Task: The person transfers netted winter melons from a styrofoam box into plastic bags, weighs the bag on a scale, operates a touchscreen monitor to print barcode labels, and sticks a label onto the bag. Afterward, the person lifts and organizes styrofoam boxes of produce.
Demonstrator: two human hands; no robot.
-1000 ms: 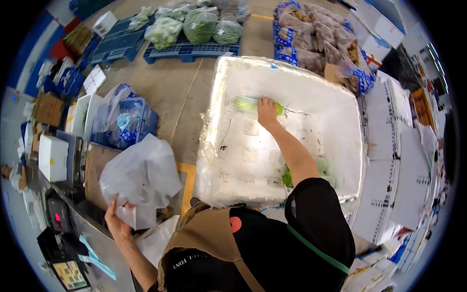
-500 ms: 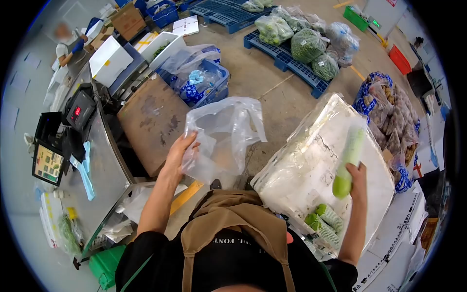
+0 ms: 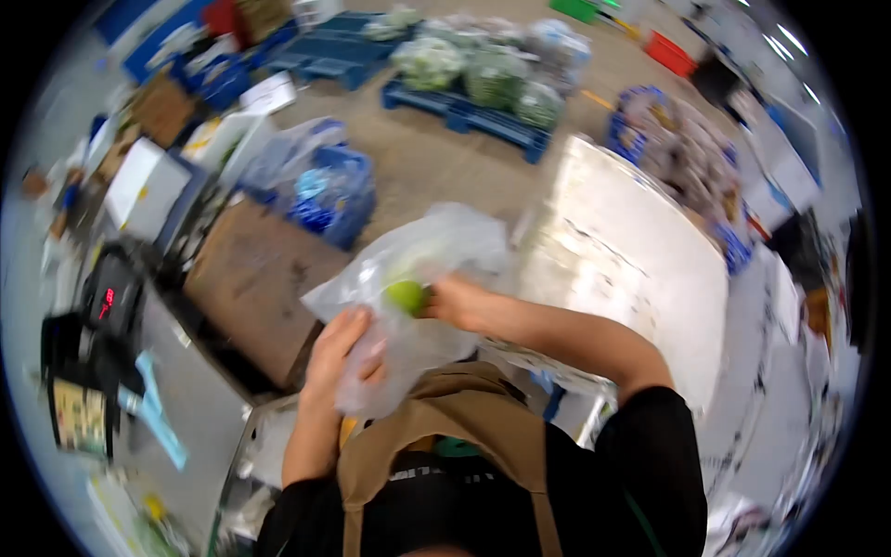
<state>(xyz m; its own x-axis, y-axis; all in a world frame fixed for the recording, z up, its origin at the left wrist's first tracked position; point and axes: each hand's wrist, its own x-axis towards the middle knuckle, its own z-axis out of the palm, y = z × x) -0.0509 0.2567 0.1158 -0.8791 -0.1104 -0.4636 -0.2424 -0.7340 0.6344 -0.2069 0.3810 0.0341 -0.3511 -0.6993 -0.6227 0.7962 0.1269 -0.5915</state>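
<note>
My left hand (image 3: 339, 353) is closed on the edge of a clear plastic bag (image 3: 427, 348) in front of my apron. My right hand (image 3: 455, 302) grips a long green gourd (image 3: 406, 296) by its end. The gourd's rounded green end shows against the bag, and its paler length is blurred behind the plastic. Whether the whole gourd is within the bag I cannot tell. To the right of my hands lies a worn white foam surface (image 3: 631, 269).
On the left are a brown board (image 3: 260, 278), a scale with red digits (image 3: 109, 302) and a screen (image 3: 79, 418). A blue basket (image 3: 357, 190) stands ahead. Bagged vegetables (image 3: 492, 79) sit on a blue pallet (image 3: 455, 111). Filled sacks (image 3: 682, 153) stand at the right.
My right hand has moved left from above the foam surface, bringing the gourd to the bag. My left hand still holds the bag. The view has shifted.
</note>
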